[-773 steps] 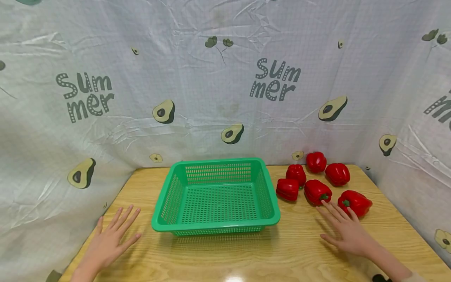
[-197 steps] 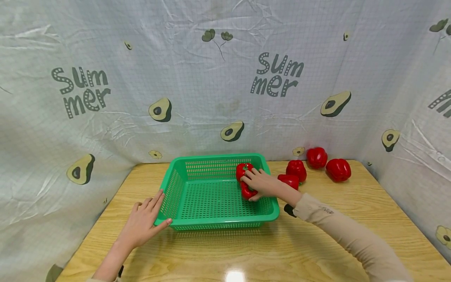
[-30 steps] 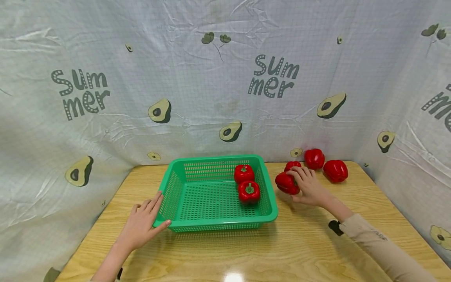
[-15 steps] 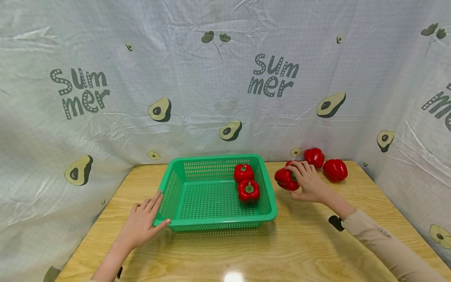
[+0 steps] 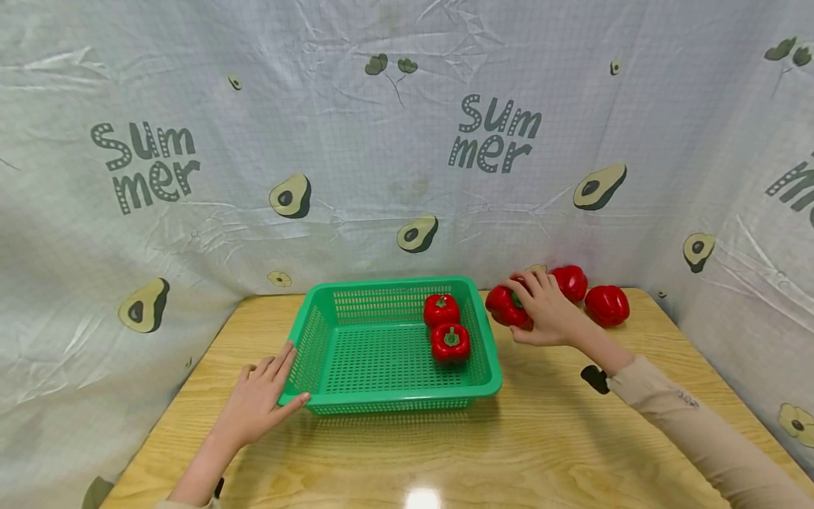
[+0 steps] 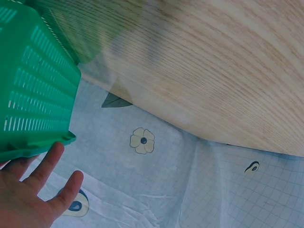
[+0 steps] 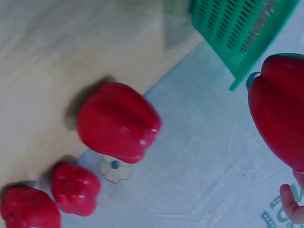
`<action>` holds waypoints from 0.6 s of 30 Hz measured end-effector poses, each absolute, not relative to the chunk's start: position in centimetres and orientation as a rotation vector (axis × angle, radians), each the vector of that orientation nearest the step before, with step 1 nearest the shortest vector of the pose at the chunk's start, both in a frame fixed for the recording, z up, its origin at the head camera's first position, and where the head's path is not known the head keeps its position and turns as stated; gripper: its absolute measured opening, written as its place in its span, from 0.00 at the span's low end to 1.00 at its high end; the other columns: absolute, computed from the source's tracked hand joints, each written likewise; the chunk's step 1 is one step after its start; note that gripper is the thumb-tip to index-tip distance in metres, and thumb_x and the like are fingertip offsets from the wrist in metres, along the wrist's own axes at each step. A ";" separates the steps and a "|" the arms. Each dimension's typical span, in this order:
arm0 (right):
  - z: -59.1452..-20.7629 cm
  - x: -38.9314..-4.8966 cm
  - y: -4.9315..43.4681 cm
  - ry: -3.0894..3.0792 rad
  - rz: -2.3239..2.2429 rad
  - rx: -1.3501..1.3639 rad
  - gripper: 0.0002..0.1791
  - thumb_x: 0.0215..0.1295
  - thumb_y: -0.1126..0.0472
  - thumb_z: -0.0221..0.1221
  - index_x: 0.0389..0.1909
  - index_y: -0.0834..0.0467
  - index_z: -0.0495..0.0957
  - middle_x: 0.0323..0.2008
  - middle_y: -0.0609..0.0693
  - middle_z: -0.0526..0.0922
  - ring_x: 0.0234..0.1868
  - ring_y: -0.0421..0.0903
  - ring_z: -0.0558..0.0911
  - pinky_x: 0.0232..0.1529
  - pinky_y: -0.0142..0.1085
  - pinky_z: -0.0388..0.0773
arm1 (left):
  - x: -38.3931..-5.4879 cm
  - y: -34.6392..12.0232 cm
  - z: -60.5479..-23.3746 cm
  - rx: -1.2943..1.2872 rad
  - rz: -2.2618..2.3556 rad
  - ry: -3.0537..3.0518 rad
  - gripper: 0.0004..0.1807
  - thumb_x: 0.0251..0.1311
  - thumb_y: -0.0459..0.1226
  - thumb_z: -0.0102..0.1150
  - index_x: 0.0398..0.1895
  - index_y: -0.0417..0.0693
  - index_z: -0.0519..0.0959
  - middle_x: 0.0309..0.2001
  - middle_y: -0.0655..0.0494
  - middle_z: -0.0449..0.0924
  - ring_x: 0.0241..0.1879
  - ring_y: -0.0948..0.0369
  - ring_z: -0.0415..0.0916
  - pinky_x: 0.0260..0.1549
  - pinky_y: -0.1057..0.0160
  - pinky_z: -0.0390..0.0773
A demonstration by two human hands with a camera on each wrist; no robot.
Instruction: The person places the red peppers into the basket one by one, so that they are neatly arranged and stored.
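Observation:
My right hand (image 5: 543, 311) grips a red bell pepper (image 5: 501, 305), raised just right of the green basket (image 5: 394, 406). In the right wrist view this bell pepper (image 7: 280, 109) fills the right edge, and only a few fingertips (image 7: 290, 204) show. My left hand (image 5: 254, 406) rests on the basket's left rim with extended fingers, the thumb near the front corner. The left wrist view has these fingers (image 6: 47, 166) at the rim of the basket (image 6: 42, 85). Two red bell peppers, a rear one (image 5: 441, 309) and a front one (image 5: 451, 344), sit along the basket's right side.
At the back right of the wooden table (image 5: 407, 452) lie a red bell pepper (image 5: 570, 283) and another bell pepper (image 5: 607, 305). A third loose bell pepper (image 7: 118, 122) shows in the right wrist view. A printed cloth (image 5: 356, 155) hangs behind and at the sides.
Since a second ago my right hand has lifted the bell pepper off the table, moving it up and slightly left. Long before, the basket was empty. My left hand stays at the rim.

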State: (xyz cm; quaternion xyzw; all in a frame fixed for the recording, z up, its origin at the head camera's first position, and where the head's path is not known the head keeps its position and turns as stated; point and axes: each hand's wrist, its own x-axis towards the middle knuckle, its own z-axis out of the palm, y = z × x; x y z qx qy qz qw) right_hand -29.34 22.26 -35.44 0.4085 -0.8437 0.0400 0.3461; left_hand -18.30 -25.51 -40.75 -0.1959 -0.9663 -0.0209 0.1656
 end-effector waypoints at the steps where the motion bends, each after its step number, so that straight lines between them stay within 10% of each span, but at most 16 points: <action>1: -35.2 -29.4 22.1 -2.189 0.100 1.069 0.38 0.31 0.50 0.61 0.50 0.61 0.68 0.43 0.60 0.69 0.42 0.56 0.65 0.38 0.49 0.63 | -18.3 -25.5 -40.8 -0.558 -0.063 -2.754 0.43 0.54 0.59 0.48 0.64 0.37 0.59 0.65 0.44 0.58 0.54 0.47 0.67 0.47 0.40 0.63; 18: -32.3 -29.4 17.3 -2.256 0.087 1.179 0.35 0.46 0.42 0.56 0.55 0.56 0.70 0.42 0.56 0.71 0.41 0.51 0.65 0.40 0.46 0.63 | -18.3 -25.5 -40.7 -0.553 -0.042 -2.763 0.43 0.54 0.60 0.47 0.64 0.38 0.59 0.65 0.43 0.58 0.56 0.46 0.66 0.47 0.40 0.63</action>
